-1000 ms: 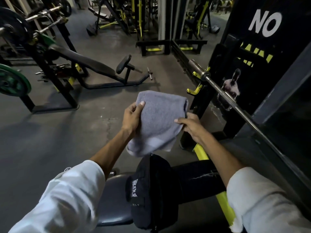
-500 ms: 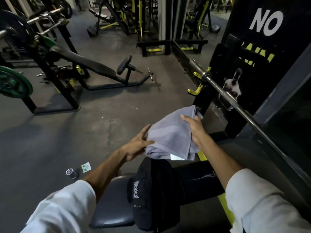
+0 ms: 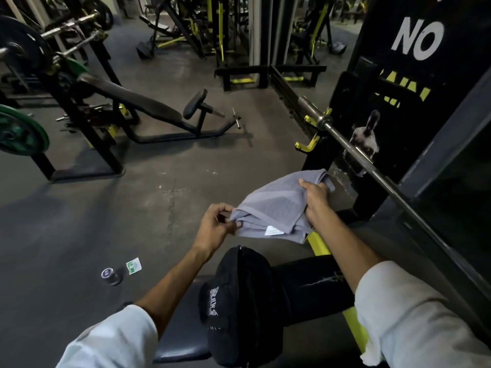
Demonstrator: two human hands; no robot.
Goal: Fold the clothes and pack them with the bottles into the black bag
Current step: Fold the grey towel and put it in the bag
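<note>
While the black bag sits below, my left hand pinches the folded towel and my right hand grips it.

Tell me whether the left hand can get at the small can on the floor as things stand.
Probably not straight away. The left hand is pinching the grey towel's edge, held up over the bench. The can stands low on the floor to the left, unobstructed, but reaching it means letting go and bending down.
</note>
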